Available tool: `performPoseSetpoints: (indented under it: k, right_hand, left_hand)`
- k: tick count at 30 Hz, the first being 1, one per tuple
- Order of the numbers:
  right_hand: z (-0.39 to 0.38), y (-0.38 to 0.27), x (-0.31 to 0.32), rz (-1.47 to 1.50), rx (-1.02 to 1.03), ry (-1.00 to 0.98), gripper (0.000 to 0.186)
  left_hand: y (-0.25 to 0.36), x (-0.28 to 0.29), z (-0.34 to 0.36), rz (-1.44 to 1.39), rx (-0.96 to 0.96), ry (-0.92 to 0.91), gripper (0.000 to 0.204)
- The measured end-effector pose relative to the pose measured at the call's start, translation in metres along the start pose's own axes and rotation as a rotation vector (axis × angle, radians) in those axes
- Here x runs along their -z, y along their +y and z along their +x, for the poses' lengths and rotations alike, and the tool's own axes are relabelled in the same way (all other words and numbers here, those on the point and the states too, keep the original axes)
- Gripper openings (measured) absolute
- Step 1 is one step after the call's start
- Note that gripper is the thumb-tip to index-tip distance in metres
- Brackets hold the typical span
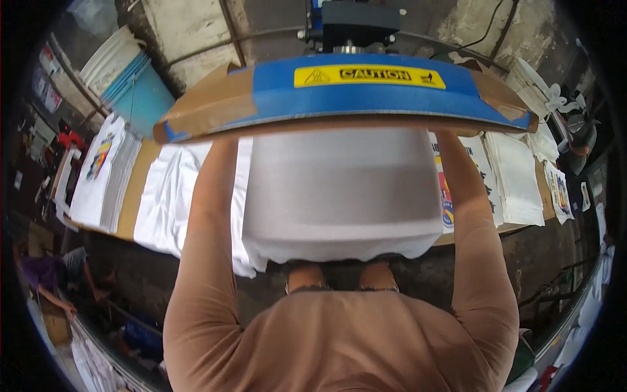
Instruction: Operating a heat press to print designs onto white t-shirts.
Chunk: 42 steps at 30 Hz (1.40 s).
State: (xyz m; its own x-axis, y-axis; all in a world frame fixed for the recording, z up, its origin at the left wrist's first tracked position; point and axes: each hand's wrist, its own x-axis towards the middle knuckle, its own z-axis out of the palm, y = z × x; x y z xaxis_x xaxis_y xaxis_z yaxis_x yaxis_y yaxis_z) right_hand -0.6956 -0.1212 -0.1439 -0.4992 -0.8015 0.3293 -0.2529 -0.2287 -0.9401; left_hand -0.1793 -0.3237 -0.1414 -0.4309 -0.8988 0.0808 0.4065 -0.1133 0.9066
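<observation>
A blue heat press plate (274, 88) with brown cardboard at both ends and a yellow caution label spans the upper middle. Beneath it, a white cloth (339, 196) lies spread over the lower platen and drapes over its front. My left forearm (209, 183) rises to the plate's underside left of the cloth, and my right forearm (473, 196) does so on the right. Both hands are hidden by the plate, so their grip cannot be seen. White fabric (166, 189) lies crumpled left of the platen; printed white pieces (446, 196) lie right of it.
Folded white stacks lie at far left (98, 176) and right (516, 183) on a cardboard-covered bench (132, 189). A blue bucket (144, 98) and pale bucket (522, 75) stand behind. Another person in purple (42, 274) is low at the left edge.
</observation>
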Motion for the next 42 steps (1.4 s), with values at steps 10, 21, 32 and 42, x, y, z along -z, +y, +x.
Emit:
performPoseSetpoints:
  k: [10,21,32,42]
  right_hand:
    - [-0.001,0.027,0.024,0.113,-0.154,0.074,0.033]
    - [-0.039,0.036,0.033,0.159,-0.257,0.08,0.034]
    - [-0.101,0.01,0.038,0.279,-0.444,0.081,0.036]
    - [-0.162,0.006,0.032,0.433,-0.773,0.014,0.038]
  left_hand:
    - [-0.026,0.036,-0.016,0.055,0.193,0.0,0.045]
    - [-0.033,0.053,-0.058,0.101,0.327,0.004,0.05]
    - [-0.007,0.057,-0.101,0.158,0.468,-0.01,0.054]
    - [-0.021,0.02,-0.155,0.171,0.599,0.06,0.059]
